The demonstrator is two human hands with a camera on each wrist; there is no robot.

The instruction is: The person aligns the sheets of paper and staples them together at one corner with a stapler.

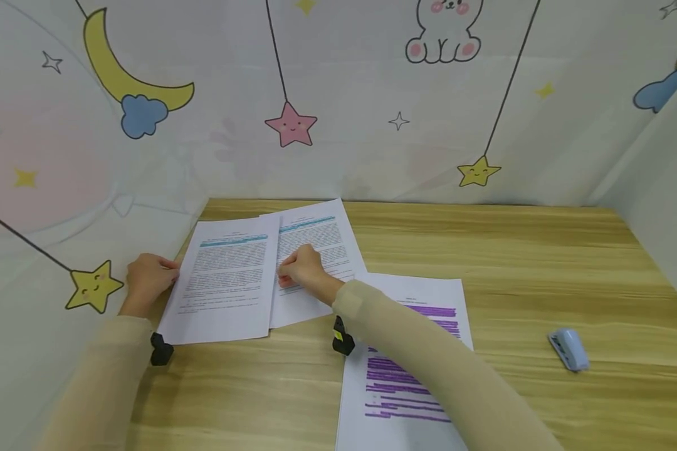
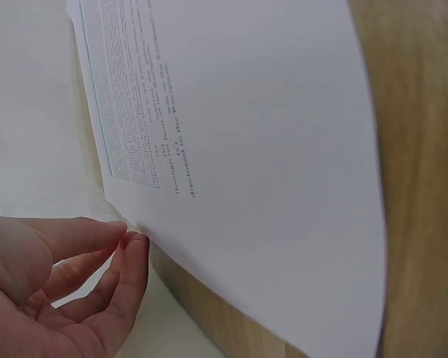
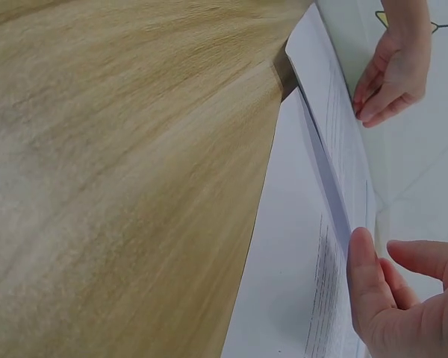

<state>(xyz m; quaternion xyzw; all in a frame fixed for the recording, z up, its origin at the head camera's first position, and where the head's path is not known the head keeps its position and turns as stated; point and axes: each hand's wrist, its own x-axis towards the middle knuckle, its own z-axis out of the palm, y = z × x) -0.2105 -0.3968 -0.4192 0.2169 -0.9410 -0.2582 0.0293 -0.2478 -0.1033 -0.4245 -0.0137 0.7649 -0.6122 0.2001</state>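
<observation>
A printed sheet of paper (image 1: 225, 326) with a blue highlighted line near its top is raised slightly at the left of the table. At its left edge my left hand (image 1: 148, 277) pinches it between thumb and fingertips; the left wrist view shows this hand (image 2: 75, 291) closely. My right hand (image 1: 306, 268) holds the same sheet by its right edge, fingers bent. In the right wrist view, the right hand (image 3: 403, 298) has its fingers against that edge. Partly beneath lies a second printed sheet (image 1: 293, 313), also marked in blue.
Under my right forearm lies a sheet (image 1: 355, 401) with purple highlighted lines. A small light-blue stapler (image 1: 568, 349) sits on the wooden table (image 1: 513, 250) at the right. A white cloth (image 1: 361, 156) printed with stars and a moon stands behind the table and along its sides.
</observation>
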